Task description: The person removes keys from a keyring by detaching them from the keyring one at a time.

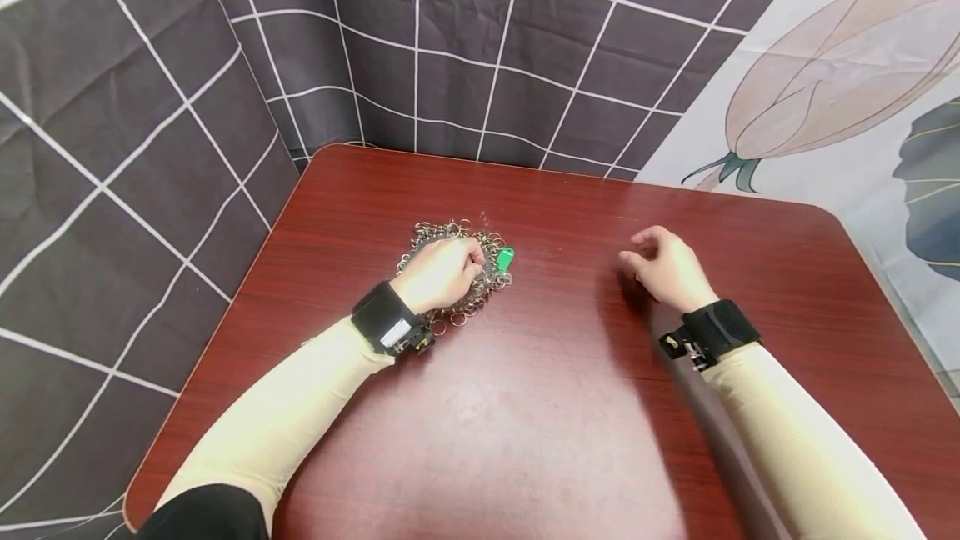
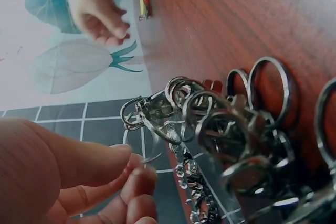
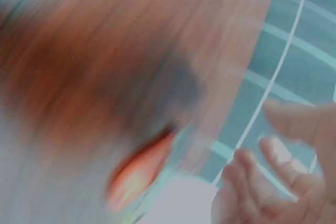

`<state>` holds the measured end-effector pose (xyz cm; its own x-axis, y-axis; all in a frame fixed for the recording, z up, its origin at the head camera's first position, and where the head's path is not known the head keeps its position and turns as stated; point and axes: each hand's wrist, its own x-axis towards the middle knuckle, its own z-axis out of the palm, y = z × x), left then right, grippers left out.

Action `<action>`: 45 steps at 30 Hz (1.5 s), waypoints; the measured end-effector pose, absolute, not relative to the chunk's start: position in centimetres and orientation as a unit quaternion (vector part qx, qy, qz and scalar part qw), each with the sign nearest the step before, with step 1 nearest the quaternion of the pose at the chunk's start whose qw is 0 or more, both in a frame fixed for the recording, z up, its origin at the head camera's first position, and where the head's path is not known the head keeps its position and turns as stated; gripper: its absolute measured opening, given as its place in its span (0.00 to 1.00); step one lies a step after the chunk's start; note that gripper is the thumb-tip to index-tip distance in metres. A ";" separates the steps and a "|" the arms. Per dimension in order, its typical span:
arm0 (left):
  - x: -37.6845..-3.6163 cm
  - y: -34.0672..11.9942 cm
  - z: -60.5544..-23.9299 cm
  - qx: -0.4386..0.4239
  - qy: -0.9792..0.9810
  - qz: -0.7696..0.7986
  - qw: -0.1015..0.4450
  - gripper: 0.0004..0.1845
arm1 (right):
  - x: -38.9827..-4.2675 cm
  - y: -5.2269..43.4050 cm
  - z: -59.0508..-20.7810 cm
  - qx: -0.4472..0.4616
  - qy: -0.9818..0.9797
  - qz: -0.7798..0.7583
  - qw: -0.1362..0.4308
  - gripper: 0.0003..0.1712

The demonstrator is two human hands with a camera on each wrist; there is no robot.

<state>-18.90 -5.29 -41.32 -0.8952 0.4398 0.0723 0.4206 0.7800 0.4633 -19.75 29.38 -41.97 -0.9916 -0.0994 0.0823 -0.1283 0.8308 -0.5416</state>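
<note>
Key rings point(image 1: 480, 273) under left hand point(image 1: 438, 273).

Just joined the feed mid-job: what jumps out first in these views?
A heap of metal key rings with a green tag sits left of centre on the red table, the left hand resting on it. In the left wrist view its fingers pinch one thin ring. The right hand hangs apart over bare table, fingers loosely curled, holding nothing that shows.
</note>
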 end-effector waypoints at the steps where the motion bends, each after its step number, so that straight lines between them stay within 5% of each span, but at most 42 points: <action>1: -18.9 -5.2 -41.3 0.230 0.944 0.236 0.015 0.05 | -19.8 28.4 -41.9 0.081 -0.953 0.292 0.021 0.19; 7: -18.6 -4.5 -41.4 0.255 0.946 0.200 -0.005 0.13 | -19.9 21.8 -42.3 0.217 -0.928 0.300 -0.042 0.22; 13: -18.3 -3.7 -41.4 0.263 0.946 0.187 -0.022 0.12 | -20.7 17.9 -43.1 0.298 -0.919 0.254 -0.043 0.24; 25: -18.1 -3.2 -42.0 0.259 0.950 0.175 -0.007 0.12 | -22.0 15.8 -43.4 0.305 -0.929 0.200 -0.069 0.23; 45: -18.1 -3.7 -42.5 0.272 0.946 0.175 -0.022 0.07 | -20.6 17.0 -43.7 0.304 -0.938 0.162 -0.042 0.06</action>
<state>-18.15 -3.73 -42.51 -0.8510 0.5073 0.1359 0.5224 0.7907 0.3192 -20.57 17.00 -43.74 -0.8114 -0.5841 0.0203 -0.5573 0.7627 -0.3283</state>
